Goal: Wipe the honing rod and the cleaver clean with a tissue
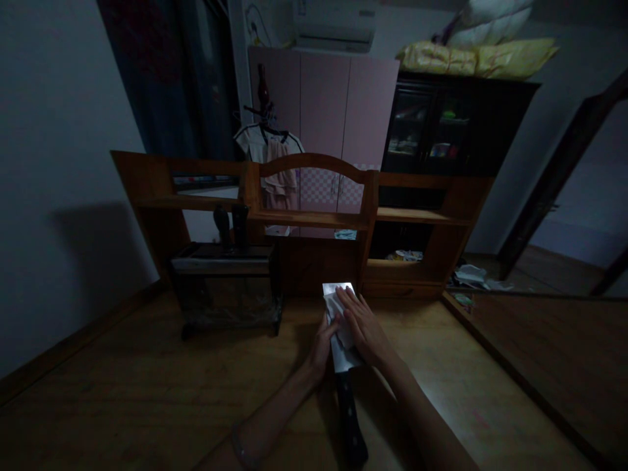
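Observation:
A cleaver (338, 292) with a wide shiny blade and a black handle (352, 418) lies flat on the wooden desk (147, 386), blade pointing away from me. My right hand (364, 329) lies flat on the blade, fingers stretched out, pressing a white cloth or tissue (339, 319) against the steel. My left hand (321, 347) rests at the blade's left edge, fingers curled against it beside the cloth.
A dark knife rack (226, 288) holding knives stands on the desk at the left. A wooden shelf unit (314, 216) runs along the desk's back edge. Papers (473, 276) lie at the right. Behind stand a pink wardrobe and a dark cabinet.

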{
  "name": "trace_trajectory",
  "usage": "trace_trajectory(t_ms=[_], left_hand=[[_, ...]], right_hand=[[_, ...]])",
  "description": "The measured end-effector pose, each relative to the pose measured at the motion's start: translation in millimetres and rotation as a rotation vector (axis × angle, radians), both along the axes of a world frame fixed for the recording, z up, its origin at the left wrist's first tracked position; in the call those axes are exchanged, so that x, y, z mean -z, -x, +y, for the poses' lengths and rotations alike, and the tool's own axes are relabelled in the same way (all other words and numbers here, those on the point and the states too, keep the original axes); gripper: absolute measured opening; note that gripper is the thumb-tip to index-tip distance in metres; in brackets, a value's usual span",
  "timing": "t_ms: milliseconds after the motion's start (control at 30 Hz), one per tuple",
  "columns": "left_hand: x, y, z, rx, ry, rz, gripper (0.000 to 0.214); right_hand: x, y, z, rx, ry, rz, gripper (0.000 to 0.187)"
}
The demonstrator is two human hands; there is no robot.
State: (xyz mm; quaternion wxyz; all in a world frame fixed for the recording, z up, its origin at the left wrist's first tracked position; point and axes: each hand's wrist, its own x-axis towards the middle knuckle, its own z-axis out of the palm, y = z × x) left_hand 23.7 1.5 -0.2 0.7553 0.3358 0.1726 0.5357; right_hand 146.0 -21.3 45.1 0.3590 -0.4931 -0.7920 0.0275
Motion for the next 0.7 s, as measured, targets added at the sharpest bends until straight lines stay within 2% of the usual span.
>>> trace_trajectory(t_ms=[167, 267, 333, 500, 633, 700], left_hand=[[-1.8, -0.5, 1.5, 0.050, 0.077, -0.036, 0.047], [-5.4, -0.8, 1.4, 0.137, 0.124, -0.107, 0.055], [-6.4, -1.1, 1.8, 0.147, 0.132, -0.137, 0.059], [-3.0, -2.5, 3.2, 0.093, 0.133, -0.082, 0.053], [0.3, -1.9, 2.7, -0.019, 0.034, -0.029, 0.055], [1.7, -0.7, 2.4, -0.022, 0.018, 0.002, 0.057]], right_hand=[[-0.9, 0.4, -1.0, -0.003, -0.005, -0.002, 0.047], [-1.6, 0.5, -1.9, -0.001, -0.016, 0.006, 0.047], [-1.7, 0.4, -2.2, -0.003, -0.011, 0.002, 0.047], [0.4, 0.0, -1.1, 0.003, 0.001, 0.001, 0.047], [1.3, -0.3, -0.1, -0.003, -0.011, 0.005, 0.046], [1.1, -0.4, 0.0, -0.004, -0.010, 0.000, 0.046]])
